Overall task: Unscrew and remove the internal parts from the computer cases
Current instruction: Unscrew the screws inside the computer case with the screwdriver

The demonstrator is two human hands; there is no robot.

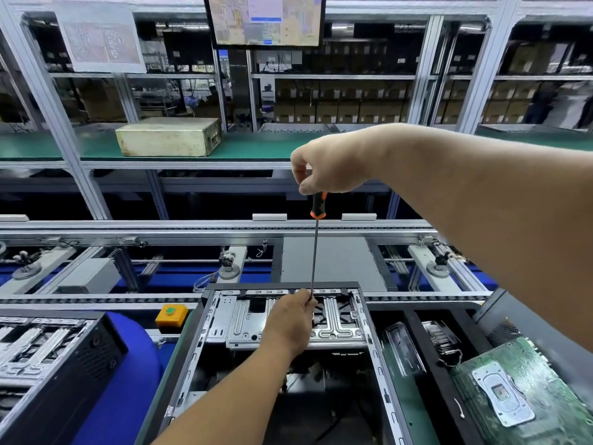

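The computer case point(282, 348) is mid-unscrewing: my right hand point(330, 162) pinches the screwdriver point(316, 248) handle, my left hand point(292, 319) pinches its shaft near the case's far edge; next I must turn it, keeping the tip seated.

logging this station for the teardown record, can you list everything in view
computer case: 1, black and silver, open, centre front
second case: 1, black, front left
screwdriver: 1, orange and black handle, upright over the centre case
circuit board: 1, green, front right
button box: 1, orange, green top, left of the centre case
beige box: 1, on the green shelf
monitor: 1, top centre
left hand: steadies the shaft low
right hand: holds the handle top
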